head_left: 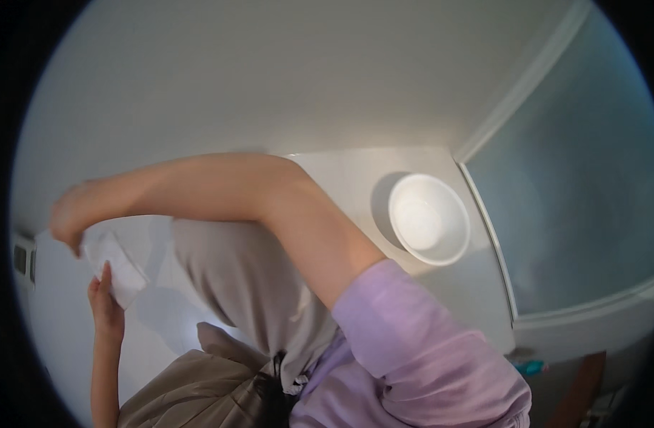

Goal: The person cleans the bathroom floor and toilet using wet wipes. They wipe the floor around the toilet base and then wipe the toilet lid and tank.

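Note:
At the left of the head view, my left hand (107, 302) pinches a folded white cloth or paper sheet (122, 270), with the thumb lying on top. My right arm reaches across the whole view to the left. Blurred, my right hand (72, 214) hovers by the sheet's upper edge, fingers pointing down. Whether its fingertips touch or grip the sheet cannot be told. Below both hands is the pale floor (150, 331). My bent knee (225, 257), in beige trousers, lies beneath the right forearm.
A round white basin (428, 219) stands on the floor near the back right corner. A plain wall (252, 80) rises ahead. To the right is a frosted panel (567, 203) in a white frame. A white fixture (24, 262) sits at far left, and a teal object (530, 367) lies lower right.

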Motion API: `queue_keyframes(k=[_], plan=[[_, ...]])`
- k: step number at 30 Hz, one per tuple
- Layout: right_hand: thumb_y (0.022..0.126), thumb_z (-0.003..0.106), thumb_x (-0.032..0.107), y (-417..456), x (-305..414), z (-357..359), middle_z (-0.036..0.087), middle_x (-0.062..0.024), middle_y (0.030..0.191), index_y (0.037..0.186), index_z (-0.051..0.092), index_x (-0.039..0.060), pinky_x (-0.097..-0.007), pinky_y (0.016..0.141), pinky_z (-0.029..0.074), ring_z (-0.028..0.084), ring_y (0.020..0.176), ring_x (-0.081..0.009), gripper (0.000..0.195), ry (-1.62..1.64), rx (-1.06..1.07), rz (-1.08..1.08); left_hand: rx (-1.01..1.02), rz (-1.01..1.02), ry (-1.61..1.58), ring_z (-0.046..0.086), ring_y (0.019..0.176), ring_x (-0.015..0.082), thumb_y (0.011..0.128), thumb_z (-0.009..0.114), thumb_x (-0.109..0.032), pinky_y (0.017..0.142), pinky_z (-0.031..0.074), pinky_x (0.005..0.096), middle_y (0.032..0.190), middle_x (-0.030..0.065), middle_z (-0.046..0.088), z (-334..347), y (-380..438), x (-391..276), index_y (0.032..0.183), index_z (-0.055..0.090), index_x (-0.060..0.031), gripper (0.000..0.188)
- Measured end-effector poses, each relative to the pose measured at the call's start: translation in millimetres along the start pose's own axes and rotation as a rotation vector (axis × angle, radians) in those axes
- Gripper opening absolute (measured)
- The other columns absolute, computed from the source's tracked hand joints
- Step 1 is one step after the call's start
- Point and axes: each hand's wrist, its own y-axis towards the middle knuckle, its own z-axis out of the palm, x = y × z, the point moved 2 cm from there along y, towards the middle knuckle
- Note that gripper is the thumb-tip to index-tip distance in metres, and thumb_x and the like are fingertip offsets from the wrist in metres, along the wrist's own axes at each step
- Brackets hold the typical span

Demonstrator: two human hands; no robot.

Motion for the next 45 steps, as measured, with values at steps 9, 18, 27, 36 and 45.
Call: queue_keyframes(k=[9, 18, 27, 36, 45], plan=[[0.087, 0.059, 0.008, -374, 66, -16, 0.065, -0.0051, 0.086, 0.098, 0.064, 0.0005, -0.0249, 0.070, 0.049, 0.059, 0.078, -0.0111, 0.013, 0.422, -1.391, 0.849, 0.022, -0.055, 0.084, 0.058, 0.095, 0.0140, 0.093, 0.055, -0.021, 0.086, 0.046, 0.0300, 0.104, 0.0039, 0.061, 24, 6, 3, 0.111, 0.055, -0.0044, 0.024], [0.081, 0.070, 0.038, -629, 149, 208, 0.062, -0.0174, 0.094, 0.109, 0.056, -0.0026, -0.0378, 0.085, 0.053, 0.061, 0.091, -0.0309, 0.051, 1.956, -2.265, 1.887, 0.081, -0.097, 0.222, 0.058, 0.089, 0.0143, 0.093, 0.052, -0.015, 0.082, 0.047, 0.0297, 0.101, 0.0050, 0.061, 4, 15, -8, 0.110, 0.054, -0.0046, 0.021], [0.087, 0.040, -0.001, -713, 96, 267, 0.049, -0.0312, 0.117, 0.110, 0.045, -0.0178, -0.0411, 0.086, 0.055, 0.055, 0.104, -0.0450, 0.029, 1.520, -2.603, 1.586, 0.009, 0.020, 0.049, 0.056, 0.103, 0.0166, 0.091, 0.054, -0.012, 0.091, 0.044, 0.0322, 0.112, 0.0062, 0.058, 15, 1, -2, 0.120, 0.049, -0.0001, 0.031], [0.078, 0.049, -0.008, -558, 63, 211, 0.052, -0.0178, 0.099, 0.097, 0.044, -0.0078, -0.0414, 0.078, 0.057, 0.059, 0.090, -0.0312, 0.021, 1.644, -2.026, 1.540, -0.008, 0.208, 0.054, 0.060, 0.086, 0.0113, 0.090, 0.057, -0.010, 0.076, 0.049, 0.0263, 0.101, 0.0053, 0.062, 18, -4, -5, 0.114, 0.054, 0.0008, 0.026], [0.077, 0.051, -0.004, -358, 31, 173, 0.047, -0.0129, 0.120, 0.131, 0.035, 0.0005, -0.0403, 0.081, 0.054, 0.054, 0.106, -0.0262, 0.056, 1.572, -1.281, 1.380, 0.028, 0.519, 0.586, 0.052, 0.069, 0.0023, 0.088, 0.057, 0.000, 0.058, 0.042, 0.0175, 0.080, -0.0010, 0.060, 26, -2, 7, 0.111, 0.061, 0.0005, 0.023]])
